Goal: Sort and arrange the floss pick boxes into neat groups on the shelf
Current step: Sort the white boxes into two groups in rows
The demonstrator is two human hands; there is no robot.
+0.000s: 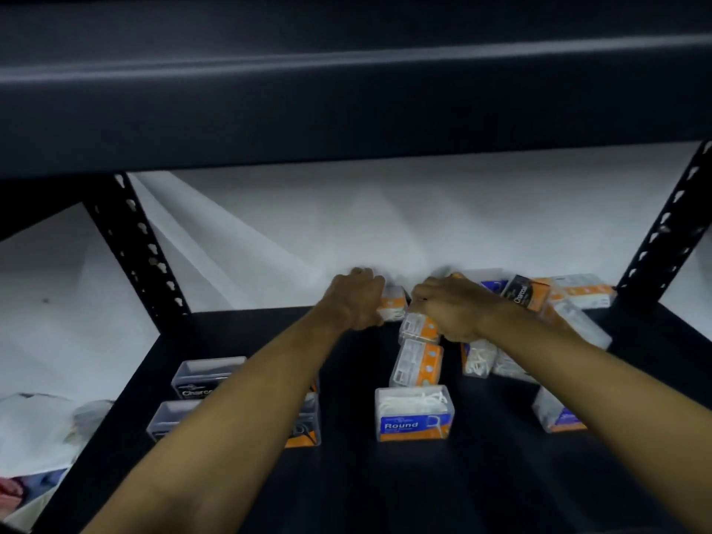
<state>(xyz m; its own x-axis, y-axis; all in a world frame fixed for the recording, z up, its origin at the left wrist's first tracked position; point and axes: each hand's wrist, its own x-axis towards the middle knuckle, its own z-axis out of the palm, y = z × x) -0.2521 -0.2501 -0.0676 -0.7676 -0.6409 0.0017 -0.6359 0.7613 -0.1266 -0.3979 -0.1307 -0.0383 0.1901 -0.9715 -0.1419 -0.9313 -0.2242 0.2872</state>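
Clear floss pick boxes lie scattered on a dark shelf [404, 487]. My left hand [356, 298] reaches to the back of the shelf and closes on an orange-labelled box [393, 307] against the white wall. My right hand [449, 306] grips another orange-labelled box [418, 328] just in front of it. A third orange box [418, 362] lies below that. A blue "Round" box [414, 418] stands upright in the middle. Two black "Charcoal" boxes [204, 379] sit at the left, partly behind my left forearm.
A jumbled pile of boxes [554, 298] crowds the back right corner, with a black charcoal box [520, 292] among them. A blue box [554, 416] sits at the right. Perforated uprights [135, 240] flank the shelf; the upper shelf [346, 109] hangs overhead.
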